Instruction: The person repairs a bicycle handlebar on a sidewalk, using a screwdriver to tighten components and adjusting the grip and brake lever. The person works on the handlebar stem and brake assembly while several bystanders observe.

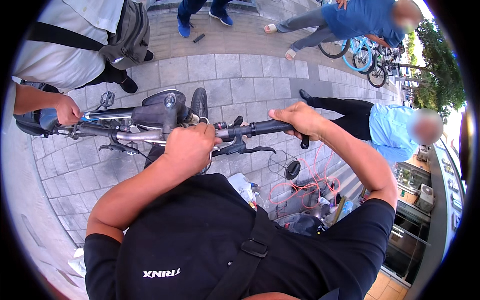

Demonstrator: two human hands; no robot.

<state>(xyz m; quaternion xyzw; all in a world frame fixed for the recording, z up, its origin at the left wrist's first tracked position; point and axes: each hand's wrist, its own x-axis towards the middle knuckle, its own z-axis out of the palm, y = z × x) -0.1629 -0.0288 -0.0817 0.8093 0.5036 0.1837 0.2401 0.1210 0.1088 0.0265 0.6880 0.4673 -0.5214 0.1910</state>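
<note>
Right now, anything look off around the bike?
Two things. An orange cord lies in loose tangles on the paving, below the right hand in the picture: untidy. A small dark object lies alone near the blue shoes; can't identify it. No clear damage on the bicycle.

Both bare arms bend at the elbow, the left forearm [142,182] slanting right and the right forearm [352,152] slanting left. The left hand [189,147] has curled fingers; the right hand [303,120] grips, thumb pointing left.

Head-worn downward fisheye view, close above hands [189,146]
</note>
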